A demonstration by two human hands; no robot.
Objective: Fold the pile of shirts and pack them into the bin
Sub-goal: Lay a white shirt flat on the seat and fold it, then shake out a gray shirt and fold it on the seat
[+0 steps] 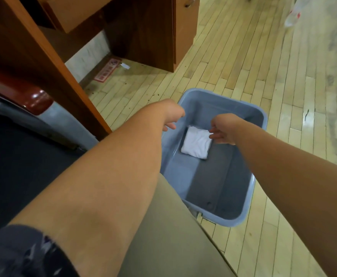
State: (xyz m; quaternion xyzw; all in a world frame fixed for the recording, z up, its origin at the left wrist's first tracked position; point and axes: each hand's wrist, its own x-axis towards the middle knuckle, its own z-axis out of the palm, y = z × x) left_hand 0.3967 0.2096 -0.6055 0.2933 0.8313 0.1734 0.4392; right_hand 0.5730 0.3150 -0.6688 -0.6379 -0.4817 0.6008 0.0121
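Note:
A blue plastic bin (249,188) stands on the wooden floor in front of me. A folded white shirt (196,143) lies at the far end of its bottom, on top of something dark whose edge shows beneath it. My left hand (172,116) hovers over the bin's far left rim, fingers hanging loosely and holding nothing. Over the bin, just right of the shirt, my right hand (222,131) has relaxed, empty fingers. Neither hand touches the shirt.
A wooden desk (44,62) with a drawer cabinet (153,33) stands to the left and behind the bin. A dark chair seat (24,160) is at my left. My tan-clad leg (173,236) is beside the bin. A white bag (293,17) lies far right.

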